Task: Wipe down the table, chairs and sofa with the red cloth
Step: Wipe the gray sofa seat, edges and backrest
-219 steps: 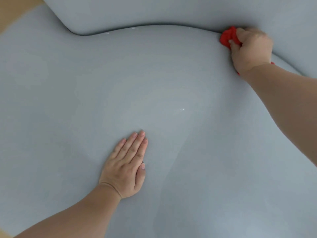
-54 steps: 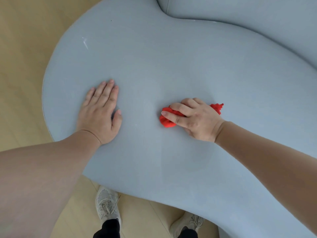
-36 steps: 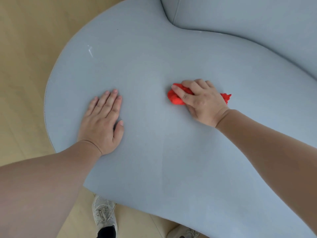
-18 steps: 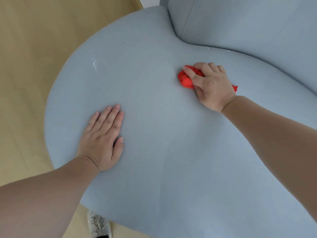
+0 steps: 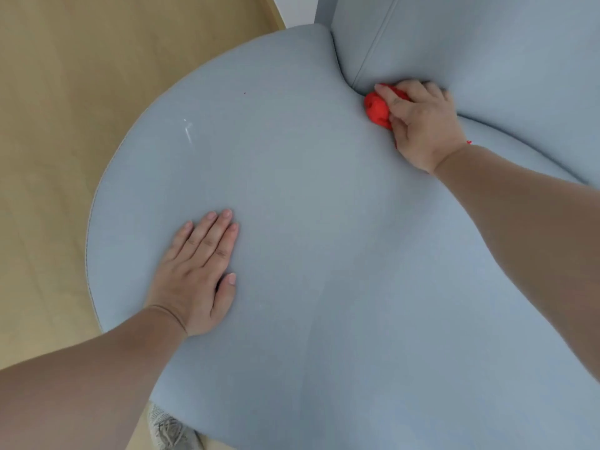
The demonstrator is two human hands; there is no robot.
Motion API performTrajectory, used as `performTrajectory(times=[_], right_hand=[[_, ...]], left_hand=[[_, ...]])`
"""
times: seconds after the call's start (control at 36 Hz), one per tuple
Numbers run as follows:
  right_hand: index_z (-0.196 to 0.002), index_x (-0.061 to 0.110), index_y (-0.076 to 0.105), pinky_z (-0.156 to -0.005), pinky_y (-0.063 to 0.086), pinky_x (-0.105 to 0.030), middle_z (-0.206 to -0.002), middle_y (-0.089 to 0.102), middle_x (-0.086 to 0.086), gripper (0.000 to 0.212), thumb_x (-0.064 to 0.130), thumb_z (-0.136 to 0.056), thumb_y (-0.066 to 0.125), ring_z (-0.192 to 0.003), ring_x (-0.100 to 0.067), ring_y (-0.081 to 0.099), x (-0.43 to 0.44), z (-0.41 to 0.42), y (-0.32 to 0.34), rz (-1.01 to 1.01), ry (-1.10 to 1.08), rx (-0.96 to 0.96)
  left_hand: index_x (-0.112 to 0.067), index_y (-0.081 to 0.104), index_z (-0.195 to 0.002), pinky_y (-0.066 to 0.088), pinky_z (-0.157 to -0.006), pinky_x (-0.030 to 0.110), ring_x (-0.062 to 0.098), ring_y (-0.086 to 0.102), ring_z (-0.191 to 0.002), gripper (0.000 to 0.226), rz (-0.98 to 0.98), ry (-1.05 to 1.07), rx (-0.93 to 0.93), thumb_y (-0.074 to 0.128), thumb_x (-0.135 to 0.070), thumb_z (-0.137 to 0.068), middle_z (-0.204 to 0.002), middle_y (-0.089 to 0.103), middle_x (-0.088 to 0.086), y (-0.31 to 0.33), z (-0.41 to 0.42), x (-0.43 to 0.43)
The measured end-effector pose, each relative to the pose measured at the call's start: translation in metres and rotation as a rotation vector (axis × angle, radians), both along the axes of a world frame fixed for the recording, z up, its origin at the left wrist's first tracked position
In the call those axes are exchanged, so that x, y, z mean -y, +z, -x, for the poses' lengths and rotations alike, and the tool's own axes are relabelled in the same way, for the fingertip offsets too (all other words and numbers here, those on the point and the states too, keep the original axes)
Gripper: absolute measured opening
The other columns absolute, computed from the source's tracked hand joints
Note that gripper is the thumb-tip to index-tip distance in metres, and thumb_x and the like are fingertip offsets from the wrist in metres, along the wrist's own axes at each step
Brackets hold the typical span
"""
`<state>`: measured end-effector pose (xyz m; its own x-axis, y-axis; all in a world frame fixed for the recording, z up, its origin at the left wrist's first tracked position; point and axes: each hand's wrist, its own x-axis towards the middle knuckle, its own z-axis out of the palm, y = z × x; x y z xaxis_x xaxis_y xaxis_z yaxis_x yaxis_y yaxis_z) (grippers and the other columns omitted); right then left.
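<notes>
Head view, looking steeply down. Shows a small, bunched bright-red fabric cloth (image 5: pixel 376 110) at about one o'clock, pushed into the crease where the rounded seat of a pale blue-grey upholstered sofa (image 5: pixel 324 222) meets its upright backrest (image 5: pixel 487 53). Leaves only the cloth's left lump clear of the fingers, with a scrap of red thread poking out beside the wrist.

Gripped by the right hand (image 5: pixel 422 125): fingers curled over the cloth, one finger stretched across the top of the lump, knuckles up against the foot of the backrest. Forearm running off toward four o'clock.

Down at seven o'clock, well apart from the cloth, shows the left hand (image 5: pixel 198 274) lying palm-down on the seat, fingers straight and close together, pointing toward one o'clock, thumb alongside, holding nothing. Forearm leaving by the lower left corner.

On the seat at ten o'clock, a short white scuff (image 5: pixel 187 128); beyond it, toward eleven o'clock, a tiny dark speck. On the backrest, a stitched seam (image 5: pixel 373 43) running down toward the cloth.

Around the sofa from eight to eleven o'clock, a light tan wooden floor (image 5: pixel 65 92). At twelve o'clock, a narrow strip of white wall (image 5: pixel 292 8). At six o'clock, just under the seat's front edge, the toe of a grey knitted shoe (image 5: pixel 168 430) with laces.
</notes>
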<state>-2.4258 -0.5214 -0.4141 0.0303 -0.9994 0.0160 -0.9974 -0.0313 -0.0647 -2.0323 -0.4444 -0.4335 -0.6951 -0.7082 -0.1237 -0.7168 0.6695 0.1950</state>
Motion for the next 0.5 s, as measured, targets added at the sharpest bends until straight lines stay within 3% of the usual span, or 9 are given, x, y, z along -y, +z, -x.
performTrajectory(times=[0.08,0.17,0.33,0.5], right_hand=[[-0.139,0.016,0.050,-0.090,0.039,-0.044,-0.126,0.058,-0.015,0.047,0.017,-0.092,0.046,-0.104,-0.039,0.054,0.004,0.007,0.002,0.005,0.048,0.043],[-0.137,0.006,0.050,-0.099,0.039,-0.040,-0.125,0.058,-0.020,0.047,0.012,-0.090,0.051,-0.110,-0.041,0.054,0.000,0.004,0.001,0.028,-0.015,0.164],[-0.132,0.006,0.056,-0.097,0.041,-0.037,-0.122,0.053,-0.025,0.041,0.011,-0.091,0.054,-0.111,-0.040,0.052,-0.015,0.008,0.008,0.059,-0.159,0.223],[-0.125,0.013,0.060,-0.089,0.044,-0.040,-0.118,0.060,-0.021,0.040,0.015,-0.087,0.048,-0.106,-0.040,0.054,-0.053,0.056,0.014,0.096,-0.606,0.096]], left_hand=[[0.006,0.036,-0.139,0.014,-0.115,0.044,0.031,0.026,-0.138,0.065,0.004,-0.003,-0.007,0.033,-0.030,-0.084,-0.149,0.028,0.016,0.000,0.001,0.001],[0.005,0.035,-0.139,0.013,-0.115,0.044,0.031,0.025,-0.138,0.065,0.003,-0.007,-0.010,0.033,-0.030,-0.084,-0.149,0.026,0.015,0.000,0.001,0.001],[0.005,0.036,-0.139,0.014,-0.115,0.044,0.030,0.026,-0.138,0.065,-0.005,0.002,-0.023,0.033,-0.030,-0.083,-0.149,0.027,0.015,-0.001,-0.001,0.001],[0.006,0.038,-0.137,0.010,-0.116,0.042,0.032,0.027,-0.137,0.065,-0.017,0.007,-0.038,0.034,-0.029,-0.082,-0.147,0.033,0.017,-0.002,-0.001,0.000]])
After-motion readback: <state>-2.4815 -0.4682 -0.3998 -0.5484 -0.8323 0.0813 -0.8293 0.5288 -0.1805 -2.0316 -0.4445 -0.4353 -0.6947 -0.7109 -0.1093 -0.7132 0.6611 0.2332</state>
